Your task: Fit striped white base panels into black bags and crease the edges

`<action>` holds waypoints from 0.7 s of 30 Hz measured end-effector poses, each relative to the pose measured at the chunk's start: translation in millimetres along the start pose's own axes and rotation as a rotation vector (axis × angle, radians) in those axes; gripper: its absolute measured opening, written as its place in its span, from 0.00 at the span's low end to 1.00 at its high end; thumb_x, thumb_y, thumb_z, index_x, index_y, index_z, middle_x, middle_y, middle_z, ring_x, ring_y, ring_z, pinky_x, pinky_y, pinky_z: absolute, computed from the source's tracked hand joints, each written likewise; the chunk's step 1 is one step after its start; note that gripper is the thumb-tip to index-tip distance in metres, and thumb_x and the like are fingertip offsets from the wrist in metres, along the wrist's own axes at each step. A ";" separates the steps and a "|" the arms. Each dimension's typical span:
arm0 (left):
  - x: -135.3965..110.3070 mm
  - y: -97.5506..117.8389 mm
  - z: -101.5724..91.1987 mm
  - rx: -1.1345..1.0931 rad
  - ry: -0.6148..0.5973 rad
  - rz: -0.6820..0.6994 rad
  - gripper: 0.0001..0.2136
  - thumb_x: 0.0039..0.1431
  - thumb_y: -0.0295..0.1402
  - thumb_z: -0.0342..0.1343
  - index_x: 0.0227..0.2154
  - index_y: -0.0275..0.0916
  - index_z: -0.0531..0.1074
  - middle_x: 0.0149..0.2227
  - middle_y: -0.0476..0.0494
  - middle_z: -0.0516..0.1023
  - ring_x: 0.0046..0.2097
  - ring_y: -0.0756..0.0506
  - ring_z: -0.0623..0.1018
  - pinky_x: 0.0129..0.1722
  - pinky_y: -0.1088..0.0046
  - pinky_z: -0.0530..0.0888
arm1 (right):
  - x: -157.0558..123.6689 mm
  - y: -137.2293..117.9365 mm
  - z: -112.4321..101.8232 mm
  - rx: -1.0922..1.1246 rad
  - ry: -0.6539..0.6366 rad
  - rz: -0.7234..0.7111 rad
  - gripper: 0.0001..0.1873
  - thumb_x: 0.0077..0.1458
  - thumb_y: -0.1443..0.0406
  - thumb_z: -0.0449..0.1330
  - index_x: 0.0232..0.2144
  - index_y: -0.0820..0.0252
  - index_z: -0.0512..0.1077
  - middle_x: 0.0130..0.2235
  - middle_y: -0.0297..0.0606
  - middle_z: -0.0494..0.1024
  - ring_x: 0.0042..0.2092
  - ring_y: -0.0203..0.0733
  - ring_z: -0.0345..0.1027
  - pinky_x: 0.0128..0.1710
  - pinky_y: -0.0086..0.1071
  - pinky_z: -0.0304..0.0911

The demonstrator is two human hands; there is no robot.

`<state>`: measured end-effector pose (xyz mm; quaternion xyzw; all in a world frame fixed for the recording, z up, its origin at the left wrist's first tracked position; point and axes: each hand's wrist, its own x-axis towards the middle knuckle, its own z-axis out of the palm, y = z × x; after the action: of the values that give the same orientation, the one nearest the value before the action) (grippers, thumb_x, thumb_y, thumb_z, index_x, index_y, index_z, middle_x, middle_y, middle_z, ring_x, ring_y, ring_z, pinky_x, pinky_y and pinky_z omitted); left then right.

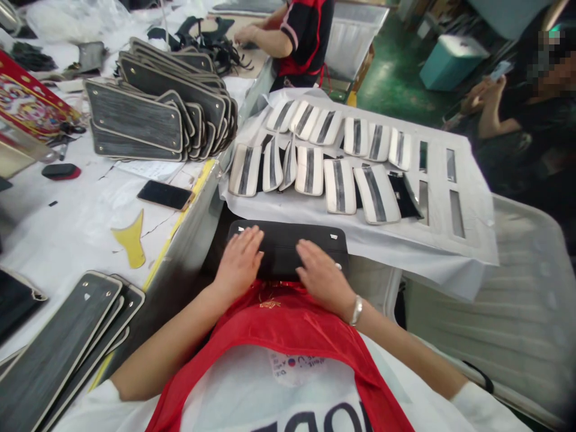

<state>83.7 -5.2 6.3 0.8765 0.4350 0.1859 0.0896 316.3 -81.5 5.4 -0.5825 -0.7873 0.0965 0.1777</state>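
Observation:
A black padded panel (288, 240) with rounded corners and small white tabs near its corners lies in front of my body, over my red apron (279, 327). My left hand (240, 261) rests flat on the panel's left part, fingers stretched out. On its right part lies my right hand (321, 270), fingers extended and slightly apart, with a bracelet at the wrist. Neither hand is wrapped round anything. The panel's near edge is partly hidden by my hands and the apron.
Stacked dark panels (135, 117) stand on the left table, near a phone (165, 195) and a yellow template (130, 240). Ahead, a white-covered table (432, 231) bears several white pieces with dark stripes. One person (306, 36) sits beyond; another person (517, 120) stands right.

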 end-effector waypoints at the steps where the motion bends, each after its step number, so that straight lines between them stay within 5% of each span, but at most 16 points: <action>1: 1.6 10.0 6.1 0.012 -0.054 0.121 0.21 0.62 0.30 0.43 0.57 0.34 0.61 0.60 0.36 0.63 0.62 0.42 0.61 0.61 0.59 0.59 | 3.7 -9.4 6.1 0.004 -0.063 -0.124 0.27 0.59 0.63 0.49 0.60 0.67 0.57 0.60 0.50 0.61 0.62 0.48 0.51 0.61 0.43 0.50; 4: -0.4 23.3 18.0 0.072 -0.169 0.273 0.20 0.62 0.28 0.41 0.57 0.36 0.63 0.58 0.40 0.66 0.61 0.43 0.63 0.60 0.60 0.60 | 0.1 -15.2 17.2 -0.031 -0.130 -0.253 0.27 0.60 0.60 0.50 0.60 0.65 0.58 0.61 0.46 0.60 0.63 0.47 0.49 0.62 0.44 0.46; 9: 4.0 7.5 12.5 0.171 -0.217 0.212 0.20 0.63 0.32 0.41 0.57 0.39 0.63 0.60 0.43 0.63 0.61 0.43 0.63 0.59 0.59 0.60 | -17.1 4.1 -2.0 -0.058 -0.163 -0.148 0.31 0.58 0.53 0.52 0.59 0.62 0.59 0.62 0.43 0.59 0.63 0.47 0.49 0.62 0.44 0.46; 13: 33.5 5.9 17.2 0.264 -0.170 0.138 0.21 0.63 0.34 0.42 0.57 0.34 0.62 0.60 0.39 0.63 0.60 0.40 0.64 0.59 0.58 0.61 | 16.3 1.9 -9.1 -0.079 -0.141 0.019 0.28 0.61 0.55 0.48 0.59 0.63 0.60 0.62 0.44 0.59 0.63 0.46 0.50 0.61 0.43 0.50; 16: 52.6 8.5 25.8 0.276 -0.163 0.141 0.22 0.63 0.35 0.41 0.57 0.33 0.62 0.60 0.37 0.63 0.60 0.40 0.64 0.59 0.58 0.60 | 45.8 2.7 -0.7 -0.101 -0.123 -0.015 0.27 0.62 0.57 0.48 0.59 0.64 0.59 0.62 0.44 0.57 0.64 0.46 0.48 0.62 0.44 0.46; 21: 50.8 1.6 21.1 0.241 -0.200 0.103 0.21 0.64 0.36 0.40 0.58 0.41 0.62 0.61 0.42 0.62 0.61 0.40 0.62 0.60 0.51 0.55 | 37.5 23.5 -4.1 -0.103 -0.093 -0.017 0.26 0.61 0.56 0.48 0.58 0.61 0.62 0.60 0.42 0.62 0.61 0.47 0.53 0.61 0.46 0.48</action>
<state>121.4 34.3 0.1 0.9162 0.3975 0.0488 0.0171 328.9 -38.9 7.0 -0.5790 -0.8036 0.0815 0.1115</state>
